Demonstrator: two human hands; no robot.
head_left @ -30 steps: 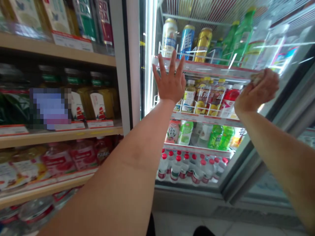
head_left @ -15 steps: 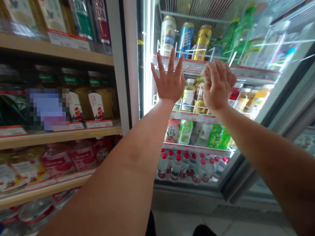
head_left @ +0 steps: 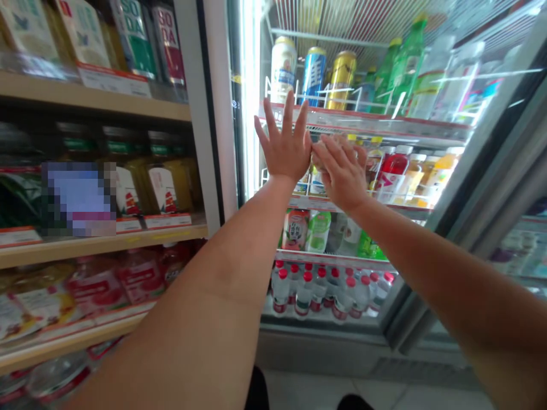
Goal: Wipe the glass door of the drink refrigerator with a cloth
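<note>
My left hand (head_left: pixel 285 151) is raised with its fingers spread, palm toward the lit glass-fronted drinks fridge, and holds nothing. It looks laid flat on the glass. Just to its right is my right hand (head_left: pixel 344 173), fingers bent forward over a crumpled beige wad (head_left: pixel 315 155), perhaps cloth, that shows only at the fingertips. The two hands nearly meet. Behind them, through the glass, stand a white can (head_left: pixel 284 62), a blue can (head_left: pixel 314 74) and a gold can (head_left: pixel 342 77) on the upper shelf, and a red drink bottle (head_left: pixel 393 171) lower down.
On the left is a wooden shelf unit (head_left: pixel 166 233) of bottles and soda cans. Inside the fridge, green bottles (head_left: pixel 404 62) stand high and red-capped water bottles (head_left: pixel 304 293) low. A grey metal frame (head_left: pixel 436 279) rises at the right. My feet are on pale tiles (head_left: pixel 294 387).
My right hand has moved left and down, close beside my left hand, with the beige wad. My left hand stays spread in nearly the same place. The view has shifted slightly.
</note>
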